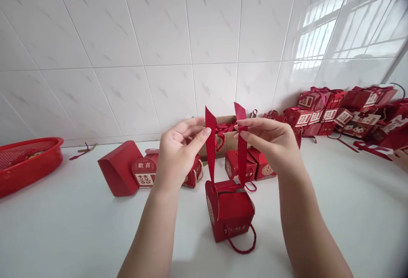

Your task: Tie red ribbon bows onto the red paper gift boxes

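Note:
In the head view a small red gift box (234,210) stands on the white counter, a red cord handle (242,251) hanging at its front. From its top rise two strands of a red ribbon (209,150), held upright and apart. My left hand (178,150) pinches the left strand between thumb and fingers. The right strand is pinched near its upper end by my right hand (270,140). Both hands are above the box, one on each side. Where the ribbon passes through the box top is partly hidden.
Behind are a cardboard box (228,142) of red items and further red gift boxes (264,165). To the left stand a plain red box (119,169) and a red plastic basket (47,150). Stacked red boxes (318,108) line the right; another person's hand (400,159) shows at the edge.

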The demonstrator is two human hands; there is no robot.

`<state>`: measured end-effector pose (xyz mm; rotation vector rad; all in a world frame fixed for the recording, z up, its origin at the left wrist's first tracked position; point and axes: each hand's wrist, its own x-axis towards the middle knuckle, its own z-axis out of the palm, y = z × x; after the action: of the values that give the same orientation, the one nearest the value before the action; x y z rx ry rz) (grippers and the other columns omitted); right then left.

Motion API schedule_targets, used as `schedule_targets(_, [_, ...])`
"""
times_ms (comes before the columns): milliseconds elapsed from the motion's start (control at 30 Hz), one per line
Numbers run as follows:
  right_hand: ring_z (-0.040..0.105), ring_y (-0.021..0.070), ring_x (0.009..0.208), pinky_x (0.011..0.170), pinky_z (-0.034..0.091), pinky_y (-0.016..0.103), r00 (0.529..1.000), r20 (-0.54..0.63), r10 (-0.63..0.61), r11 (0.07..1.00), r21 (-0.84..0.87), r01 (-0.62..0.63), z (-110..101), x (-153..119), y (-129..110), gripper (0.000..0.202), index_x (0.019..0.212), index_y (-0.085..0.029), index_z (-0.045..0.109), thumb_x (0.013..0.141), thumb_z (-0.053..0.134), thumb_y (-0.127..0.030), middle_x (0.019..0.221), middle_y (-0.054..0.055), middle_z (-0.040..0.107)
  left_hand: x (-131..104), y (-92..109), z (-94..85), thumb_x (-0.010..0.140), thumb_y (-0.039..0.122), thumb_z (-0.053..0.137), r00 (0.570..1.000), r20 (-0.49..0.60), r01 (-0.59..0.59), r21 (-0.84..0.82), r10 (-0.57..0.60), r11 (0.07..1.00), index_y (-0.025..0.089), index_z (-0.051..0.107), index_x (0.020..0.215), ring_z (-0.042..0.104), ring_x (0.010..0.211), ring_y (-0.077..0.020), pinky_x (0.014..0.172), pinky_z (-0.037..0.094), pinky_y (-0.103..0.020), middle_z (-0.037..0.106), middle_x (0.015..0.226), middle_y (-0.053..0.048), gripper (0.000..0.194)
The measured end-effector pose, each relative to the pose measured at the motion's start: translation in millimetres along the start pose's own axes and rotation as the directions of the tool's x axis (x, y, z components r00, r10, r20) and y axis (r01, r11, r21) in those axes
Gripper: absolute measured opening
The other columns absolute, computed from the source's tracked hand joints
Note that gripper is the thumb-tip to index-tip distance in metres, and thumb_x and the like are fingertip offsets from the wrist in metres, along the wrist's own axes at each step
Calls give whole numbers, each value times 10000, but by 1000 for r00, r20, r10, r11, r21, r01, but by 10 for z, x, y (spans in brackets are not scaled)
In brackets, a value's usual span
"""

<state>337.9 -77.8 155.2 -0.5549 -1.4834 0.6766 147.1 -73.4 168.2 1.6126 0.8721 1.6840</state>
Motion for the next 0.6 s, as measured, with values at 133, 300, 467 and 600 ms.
schedule_targets(133, [703, 148, 760, 678, 614, 281, 994, -42, -97, 995, -11, 96, 30, -12, -13, 151, 913, -244, 738, 792, 688, -169, 791, 0, 730, -15, 1, 34, 735, 301, 752, 999, -12, -45, 24, 45, 999, 196, 643, 813, 599, 635, -95, 588, 488, -193, 679, 732, 2, 170])
schedule_targets(300, [704, 159, 780, 700, 622, 294, 980, -94, -175, 982, -86, 168, 50, -28, 4, 116, 880, -231, 738, 775, 710, -187, 819, 11, 731, -27, -32, 107, 752, 258, 734, 980, -68, -186, 36, 188, 982, 201, 523, 754, 557, 572, -73, 546, 460, -187, 666, 715, 19, 219])
schedule_targets(467, [706, 166, 790, 707, 620, 308, 961, -176, -213, 973, -131, 192, 33, -46, -21, 349, 1102, -271, 659, 762, 731, -235, 848, -1, 729, -38, -29, 156, 761, 264, 725, 971, -81, -219, 76, 225, 973, 237, 588, 1072, 623, 602, -108, 566, 503, -223, 695, 757, 8, 341])
schedule_targets(600, [708, 193, 824, 713, 612, 339, 967, -201, -157, 984, -119, 135, 4, -52, -67, 544, 1256, -316, 544, 752, 745, -282, 836, -7, 726, -31, -16, 169, 749, 294, 731, 976, -76, -202, 27, 203, 979, 198, 675, 896, 640, 642, -123, 582, 516, -228, 702, 767, -16, 184])
